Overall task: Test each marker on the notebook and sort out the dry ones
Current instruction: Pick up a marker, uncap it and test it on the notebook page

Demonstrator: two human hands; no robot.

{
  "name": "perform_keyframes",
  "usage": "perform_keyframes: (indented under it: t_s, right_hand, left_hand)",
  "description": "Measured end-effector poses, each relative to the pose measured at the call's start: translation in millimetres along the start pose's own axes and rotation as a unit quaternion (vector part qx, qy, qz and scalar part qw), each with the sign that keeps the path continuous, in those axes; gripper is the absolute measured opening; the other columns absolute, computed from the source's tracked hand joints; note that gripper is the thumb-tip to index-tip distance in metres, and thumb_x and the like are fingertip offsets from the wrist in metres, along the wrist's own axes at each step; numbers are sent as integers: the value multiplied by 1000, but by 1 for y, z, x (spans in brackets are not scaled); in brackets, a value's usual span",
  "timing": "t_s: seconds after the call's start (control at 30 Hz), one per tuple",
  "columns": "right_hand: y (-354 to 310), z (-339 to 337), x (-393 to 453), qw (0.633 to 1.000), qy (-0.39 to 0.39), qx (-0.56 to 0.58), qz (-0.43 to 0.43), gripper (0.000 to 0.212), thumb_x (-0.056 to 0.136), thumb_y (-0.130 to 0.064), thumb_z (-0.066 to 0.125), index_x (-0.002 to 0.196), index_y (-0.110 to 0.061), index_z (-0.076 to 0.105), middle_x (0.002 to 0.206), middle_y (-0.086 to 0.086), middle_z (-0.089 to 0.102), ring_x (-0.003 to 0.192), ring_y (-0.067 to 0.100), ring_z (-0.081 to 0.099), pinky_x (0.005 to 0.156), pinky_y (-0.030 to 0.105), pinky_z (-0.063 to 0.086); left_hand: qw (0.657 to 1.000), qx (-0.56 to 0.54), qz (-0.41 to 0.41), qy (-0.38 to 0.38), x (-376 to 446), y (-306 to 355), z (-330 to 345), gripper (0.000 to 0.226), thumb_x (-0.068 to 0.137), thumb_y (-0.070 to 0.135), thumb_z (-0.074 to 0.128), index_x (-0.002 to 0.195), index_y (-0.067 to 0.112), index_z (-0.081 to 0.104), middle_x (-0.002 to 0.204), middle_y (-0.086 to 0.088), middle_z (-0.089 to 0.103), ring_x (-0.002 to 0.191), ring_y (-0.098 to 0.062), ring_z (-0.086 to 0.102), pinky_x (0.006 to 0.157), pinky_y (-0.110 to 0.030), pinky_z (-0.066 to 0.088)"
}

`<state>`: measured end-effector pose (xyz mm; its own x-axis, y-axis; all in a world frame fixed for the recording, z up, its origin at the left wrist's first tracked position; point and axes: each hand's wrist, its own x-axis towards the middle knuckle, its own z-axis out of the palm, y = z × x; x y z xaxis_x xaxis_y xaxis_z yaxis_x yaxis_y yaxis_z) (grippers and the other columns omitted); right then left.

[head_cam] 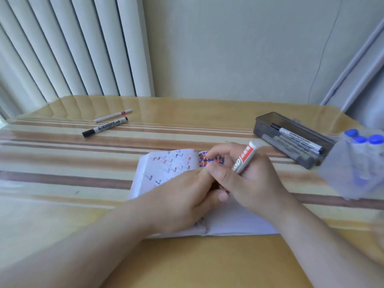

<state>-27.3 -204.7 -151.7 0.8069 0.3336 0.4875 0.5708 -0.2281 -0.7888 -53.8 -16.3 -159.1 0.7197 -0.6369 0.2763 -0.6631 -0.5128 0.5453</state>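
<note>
An open notebook [164, 165] lies mid-table, its pages covered in red, blue and black test marks. My right hand [249, 183] is shut on a grey marker with a red-and-white label [246, 157], its back end pointing up and away. My left hand [187, 196] meets it over the notebook, fingers closed at the marker's lower end, which is hidden; whether it grips the cap I cannot tell. Two markers lie at the far left: a black-capped one [105, 127] and a thin white one [113, 116].
A dark open box [264, 123] with several markers stands at the right. Beside it, at the right edge, a translucent cup [353, 175] holds blue-capped markers. The striped table [62, 163] backs onto a wall and vertical blinds.
</note>
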Motion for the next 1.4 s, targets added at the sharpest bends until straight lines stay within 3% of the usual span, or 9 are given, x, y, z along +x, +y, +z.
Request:
perform_keyframes:
  t_s: [0.17, 0.3, 0.43, 0.53, 0.63, 0.8, 0.87, 1.0, 1.4]
  right_hand:
    - [-6, -8, -5, 999, -31, 23, 16, 41, 84, -66, 70, 111, -35, 70, 59, -9, 60, 58, 12, 58, 58, 30, 46]
    - [-7, 1, -9, 997, -55, 25, 43, 23, 86, -22, 74, 99, -36, 61, 68, 5, 59, 62, 30, 53, 57, 42, 46]
    - [-7, 4, -8, 992, -48, 96, 68, 27, 80, -33, 76, 83, -23, 52, 61, 2, 50, 54, 23, 41, 50, 29, 35]
    - [-10, 5, -7, 990, -9, 103, 92, 30, 80, -41, 73, 77, -20, 52, 55, 1, 54, 49, 15, 49, 50, 24, 39]
    - [-12, 7, -6, 986, 15, 125, 105, 26, 79, -38, 75, 75, -21, 55, 54, 8, 56, 50, 17, 50, 49, 23, 40]
    - [-29, -16, 5, 984, -32, 111, 133, 15, 83, -14, 68, 79, -26, 59, 61, 5, 54, 54, 17, 50, 49, 24, 41]
    - [-31, -34, 6, 982, -67, 106, 139, 15, 80, -11, 66, 81, -25, 60, 65, 8, 54, 56, 18, 51, 49, 22, 42]
    - [-16, -33, -6, 979, -123, 49, 154, 9, 73, -20, 71, 79, -24, 65, 65, 5, 56, 58, 16, 49, 54, 24, 40]
    - [4, -14, -19, 976, -63, -13, 210, 13, 74, -21, 71, 69, -19, 60, 53, 3, 56, 50, 21, 49, 46, 31, 37]
  left_hand:
    - [991, 82, 68, 83, 1, -2, -5, 26, 109, 30, 39, 102, 10, 55, 95, 3, 54, 86, -20, 51, 76, -34, 46]
    - [988, 113, 56, 86, -2, -11, -12, 28, 109, 26, 35, 104, 5, 53, 88, 0, 52, 76, -22, 47, 67, -36, 42]
    - [990, 111, 46, 70, -3, -12, -11, 31, 108, 36, 32, 106, 11, 51, 78, 5, 52, 64, -21, 47, 58, -38, 40]
    - [998, 49, 8, 36, -1, -7, -12, 22, 108, 41, 34, 112, 27, 51, 70, 14, 51, 59, -15, 50, 57, -28, 42]
    - [998, 26, -23, 43, 3, -10, -15, 18, 107, 44, 40, 113, 34, 53, 66, 6, 56, 57, -15, 52, 57, -33, 46]
    - [992, 15, -121, 19, 1, -19, -17, 57, 91, 75, 43, 131, 37, 32, 87, 8, 60, 79, -8, 56, 74, -35, 44]
    - [988, 88, -124, 14, -3, -23, -13, 70, 80, 83, 53, 130, 37, 34, 104, 11, 52, 95, -9, 51, 87, -34, 42]
    - [977, 169, -130, -11, -2, -24, -4, 66, 68, 86, 60, 118, 47, 42, 105, 9, 34, 103, -14, 36, 91, -30, 36]
    - [976, 160, -143, -31, 2, -24, -7, 69, 64, 86, 64, 119, 47, 52, 100, 10, 33, 103, -14, 38, 94, -32, 41]
